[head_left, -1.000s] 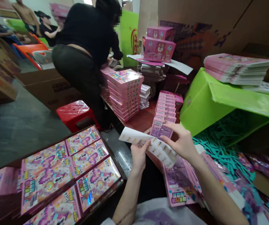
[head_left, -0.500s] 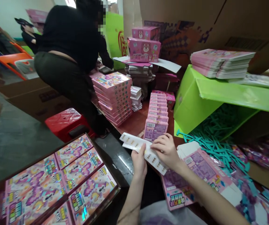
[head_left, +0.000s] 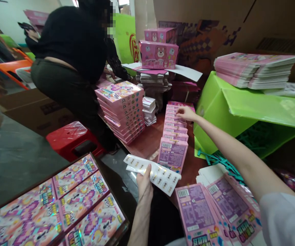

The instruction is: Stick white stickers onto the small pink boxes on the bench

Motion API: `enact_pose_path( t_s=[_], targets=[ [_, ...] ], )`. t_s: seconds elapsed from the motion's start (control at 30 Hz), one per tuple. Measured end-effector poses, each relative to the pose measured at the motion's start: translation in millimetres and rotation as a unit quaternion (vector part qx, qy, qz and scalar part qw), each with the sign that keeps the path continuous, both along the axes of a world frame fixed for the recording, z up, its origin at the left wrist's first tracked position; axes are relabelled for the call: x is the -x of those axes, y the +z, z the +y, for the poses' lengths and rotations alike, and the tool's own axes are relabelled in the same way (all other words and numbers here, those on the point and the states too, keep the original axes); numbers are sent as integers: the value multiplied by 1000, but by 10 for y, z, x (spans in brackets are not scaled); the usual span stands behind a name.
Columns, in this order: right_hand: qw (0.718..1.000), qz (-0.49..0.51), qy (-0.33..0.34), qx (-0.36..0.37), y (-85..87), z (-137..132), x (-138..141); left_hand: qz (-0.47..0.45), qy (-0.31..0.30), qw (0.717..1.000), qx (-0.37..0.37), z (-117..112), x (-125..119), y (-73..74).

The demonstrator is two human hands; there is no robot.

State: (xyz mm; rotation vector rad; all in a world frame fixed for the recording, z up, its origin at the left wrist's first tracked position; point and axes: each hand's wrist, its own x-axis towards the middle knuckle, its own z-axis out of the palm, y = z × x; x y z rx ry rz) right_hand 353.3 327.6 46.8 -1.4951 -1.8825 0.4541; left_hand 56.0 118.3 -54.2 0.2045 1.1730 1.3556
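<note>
My left hand (head_left: 145,184) pinches a white sheet of small labels (head_left: 164,177) between thumb and fingers, tilted above the table's near edge; a second sheet seems to lie under it. Reaching forward, my right hand (head_left: 187,113) has its fingertips drawn together at the far end of a row of pink boxes (head_left: 173,153). Whatever small thing sits in those fingertips is too small to make out. The boxes stand one behind another, barcodes toward me. Flattened pink cartons (head_left: 197,212) lie at my right, below the right forearm.
An open carton of pink boxes (head_left: 78,198) stands at lower left, near a red stool (head_left: 70,138). Stacked pink boxes (head_left: 122,109) rise left of the row. At right, a green bin (head_left: 211,106) holds teal pieces. A co-worker in black (head_left: 70,44) bends over the table.
My right hand has left the label sheet and moved forward to the far boxes in the row. My left hand still holds the sheet, now slightly lower and further left.
</note>
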Motion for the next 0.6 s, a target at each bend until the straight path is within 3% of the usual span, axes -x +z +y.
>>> enact_pose_path(
  t_s=[0.3,0.6],
  targets=[
    [997,-31,24,64,-184,156,-107,6,22,1000,15,153,44,-70],
    [993,-116,-28,-1,-238,69,-23,9,21,999,30,162,43,-74]
  ],
)
